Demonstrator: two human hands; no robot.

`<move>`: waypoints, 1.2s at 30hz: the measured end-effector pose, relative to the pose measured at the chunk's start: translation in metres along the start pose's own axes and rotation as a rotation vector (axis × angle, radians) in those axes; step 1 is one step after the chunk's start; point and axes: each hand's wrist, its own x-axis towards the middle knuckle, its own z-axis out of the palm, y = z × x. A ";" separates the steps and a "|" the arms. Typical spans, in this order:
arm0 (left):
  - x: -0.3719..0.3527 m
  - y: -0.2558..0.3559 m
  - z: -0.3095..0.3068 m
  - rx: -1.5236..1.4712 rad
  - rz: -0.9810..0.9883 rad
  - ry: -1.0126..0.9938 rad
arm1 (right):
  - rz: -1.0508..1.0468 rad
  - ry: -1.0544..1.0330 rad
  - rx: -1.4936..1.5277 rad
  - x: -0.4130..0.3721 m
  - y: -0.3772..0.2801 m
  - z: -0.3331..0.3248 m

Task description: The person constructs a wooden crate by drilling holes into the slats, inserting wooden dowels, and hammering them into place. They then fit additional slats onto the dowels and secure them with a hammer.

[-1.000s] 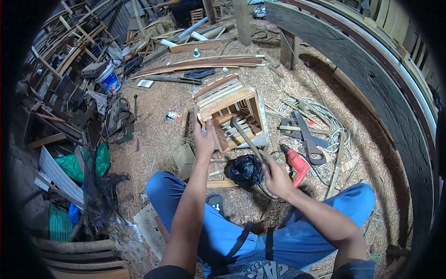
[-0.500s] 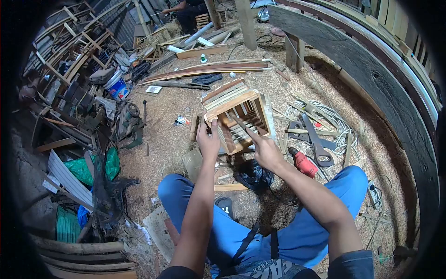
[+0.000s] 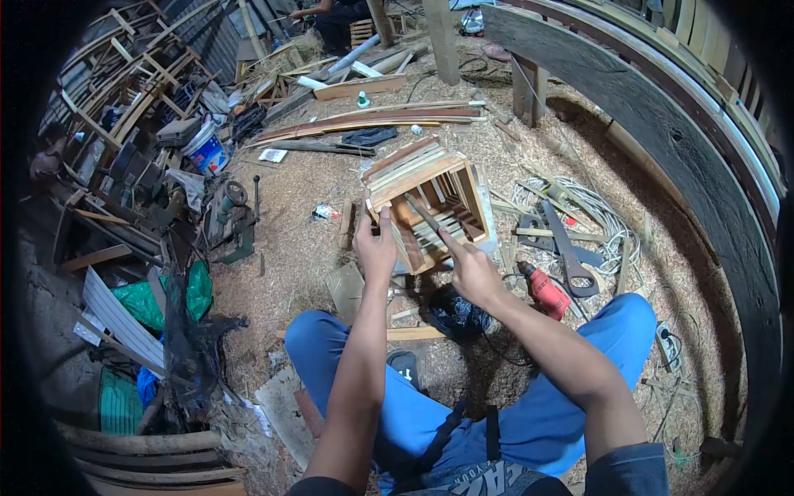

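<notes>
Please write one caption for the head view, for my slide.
Left hand steadies a slatted wooden crate while right hand holds a slim tool inside it.

One crate, one hammer, two hands on a workshop floor

Counted on the sawdust: one slatted wooden crate [image 3: 422, 175]; two bare hands, a left hand [image 3: 376, 248] and a right hand [image 3: 475, 274]; one hammer [image 3: 423, 220]; one red power drill [image 3: 546, 289]; one handsaw [image 3: 564, 248]; one black plastic bag [image 3: 453, 318]; one coil of white cord [image 3: 589, 211]; one blue-and-white bucket [image 3: 205, 150]; one green-capped bottle [image 3: 362, 100]; one green plastic sheet [image 3: 165, 299]; and one other person [image 3: 335, 15] at the far edge.
</notes>
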 end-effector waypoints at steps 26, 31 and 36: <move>-0.008 0.022 -0.006 0.023 -0.095 -0.114 | -0.032 -0.216 -0.341 0.017 -0.028 -0.030; -0.008 0.012 -0.003 0.049 -0.066 -0.111 | -0.061 -0.135 -0.364 0.018 -0.015 -0.016; -0.011 0.018 -0.003 -0.045 -0.158 -0.103 | -0.017 -0.265 -0.368 0.021 -0.015 -0.020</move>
